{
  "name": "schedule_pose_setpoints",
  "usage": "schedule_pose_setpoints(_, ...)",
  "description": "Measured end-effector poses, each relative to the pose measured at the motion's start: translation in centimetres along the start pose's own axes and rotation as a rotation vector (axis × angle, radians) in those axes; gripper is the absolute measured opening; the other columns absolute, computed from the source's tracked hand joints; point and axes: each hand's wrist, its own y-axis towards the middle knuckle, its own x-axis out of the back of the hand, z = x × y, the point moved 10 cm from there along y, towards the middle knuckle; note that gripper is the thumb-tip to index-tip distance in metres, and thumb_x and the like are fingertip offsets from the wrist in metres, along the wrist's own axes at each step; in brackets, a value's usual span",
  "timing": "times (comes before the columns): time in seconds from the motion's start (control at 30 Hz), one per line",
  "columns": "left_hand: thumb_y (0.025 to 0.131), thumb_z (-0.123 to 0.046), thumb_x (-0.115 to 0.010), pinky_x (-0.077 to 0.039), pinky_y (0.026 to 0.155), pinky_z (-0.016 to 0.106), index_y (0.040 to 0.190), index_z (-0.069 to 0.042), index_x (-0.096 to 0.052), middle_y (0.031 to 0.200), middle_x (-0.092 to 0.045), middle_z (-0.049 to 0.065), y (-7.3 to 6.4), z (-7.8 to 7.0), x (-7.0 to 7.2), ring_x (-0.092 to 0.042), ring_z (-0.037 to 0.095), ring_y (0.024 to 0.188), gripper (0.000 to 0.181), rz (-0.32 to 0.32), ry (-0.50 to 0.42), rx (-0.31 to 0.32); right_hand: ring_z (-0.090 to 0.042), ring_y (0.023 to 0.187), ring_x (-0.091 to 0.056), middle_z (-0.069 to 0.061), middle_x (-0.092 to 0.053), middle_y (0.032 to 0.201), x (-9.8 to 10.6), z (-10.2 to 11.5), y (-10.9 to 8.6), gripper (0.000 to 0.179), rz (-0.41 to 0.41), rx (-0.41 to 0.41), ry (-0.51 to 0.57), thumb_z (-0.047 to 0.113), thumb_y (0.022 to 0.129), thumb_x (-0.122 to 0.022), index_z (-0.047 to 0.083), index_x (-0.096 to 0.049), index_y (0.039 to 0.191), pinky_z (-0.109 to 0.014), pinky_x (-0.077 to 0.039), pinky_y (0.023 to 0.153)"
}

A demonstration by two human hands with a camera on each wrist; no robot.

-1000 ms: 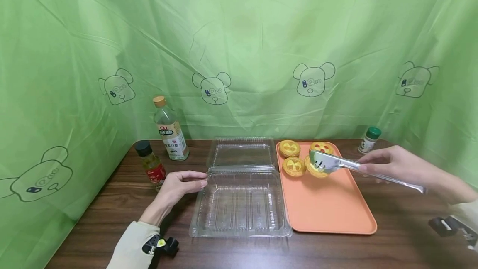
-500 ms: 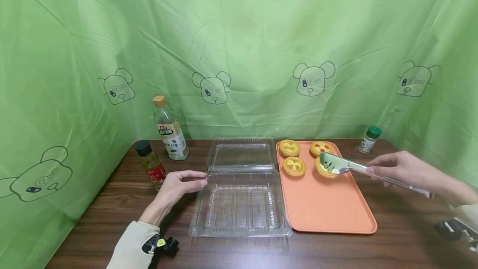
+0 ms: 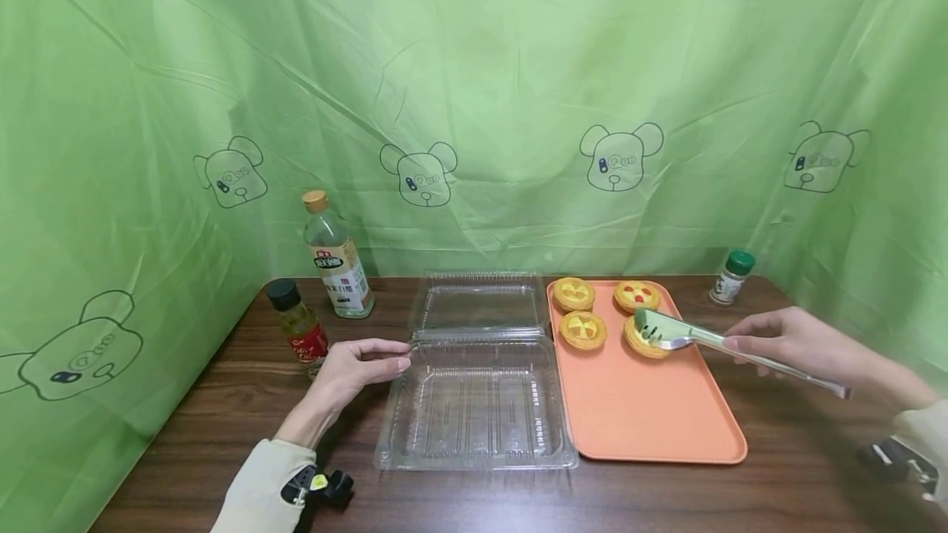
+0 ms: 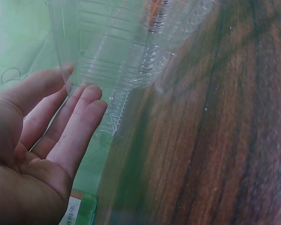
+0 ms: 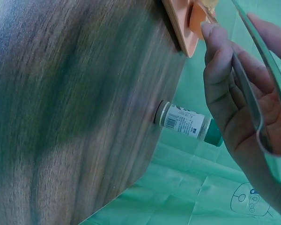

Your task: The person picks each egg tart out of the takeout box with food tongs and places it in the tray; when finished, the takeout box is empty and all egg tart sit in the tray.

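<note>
My left hand [image 3: 354, 370] pinches the left rim of a clear plastic clamshell box [image 3: 481, 405], thumb on one side and fingers on the other in the left wrist view. The box lies open with its lid [image 3: 481, 303] folded back. My right hand [image 3: 792, 342] holds metal tongs [image 3: 704, 336] by their arms. Their slotted head is at the front-right egg tart [image 3: 646, 345] and partly covers it; whether the lower arm touches the tart cannot be told. Several tarts sit on an orange tray [image 3: 652, 418], including one with red pieces [image 3: 637, 296].
Behind the left hand stand an oil bottle [image 3: 304, 336] with a black cap and a taller vinegar bottle [image 3: 341, 278]. A green-capped seasoning jar [image 3: 731, 278] is beyond the tray's right side. Green cloth [image 3: 504, 105] hangs round the wooden table [image 3: 474, 504].
The tongs and the front-right tart have shifted right and slightly toward me, away from the tart on its left. My right hand moved with them. The left hand and box have stayed put.
</note>
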Motion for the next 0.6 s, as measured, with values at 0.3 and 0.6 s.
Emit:
schedule_pose_setpoints(0.3,0.089,-0.012,-0.088,-0.062,0.086,0.029,0.119,0.003,-0.078,0.107,-0.079,0.014,-0.03,0.13,0.11,-0.076,0.017,0.096,0.035,-0.007,0.028,0.000,-0.022,0.067,-0.068,-0.009,-0.075,0.091,-0.20,-0.16,0.09,0.039,0.016,-0.010,0.038,0.025,0.109,-0.063,-0.007,-0.069,0.130,-0.035,-0.059,0.054)
schedule_pose_setpoints(0.6,0.088,-0.013,-0.089,-0.062,0.085,0.029,0.118,0.002,-0.079,0.107,-0.080,0.013,0.10,0.19,0.11,-0.076,0.017,0.096,0.035,-0.010,0.037,0.007,-0.022,0.069,-0.068,-0.009,-0.073,0.089,-0.16,-0.91,-0.21,0.042,-0.010,-0.056,0.002,0.033,0.110,-0.062,-0.003,-0.070,0.130,-0.034,-0.059,0.058)
